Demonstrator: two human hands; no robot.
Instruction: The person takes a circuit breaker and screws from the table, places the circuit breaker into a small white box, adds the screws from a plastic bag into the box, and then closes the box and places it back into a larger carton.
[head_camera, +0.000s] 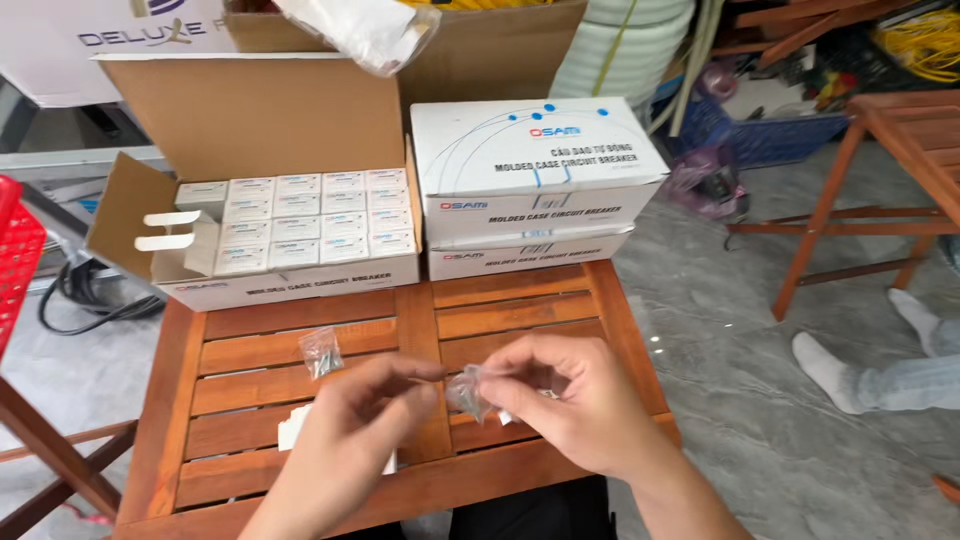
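Holding a small clear plastic bag over the wooden slat table, the right hand pinches it with curled fingers. The left hand pinches the bag's other edge with thumb and finger. A second little bag of screws lies on the table, just past the left hand. Behind it sits an open carton full of small white boxes. Two shut white boxes are stacked beside it.

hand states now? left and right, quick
Left hand: fingers pinched toward the small clear plastic bag; cannot tell if it grips the bag.
Right hand: closed, pinching the same bag above the wooden slatted table.
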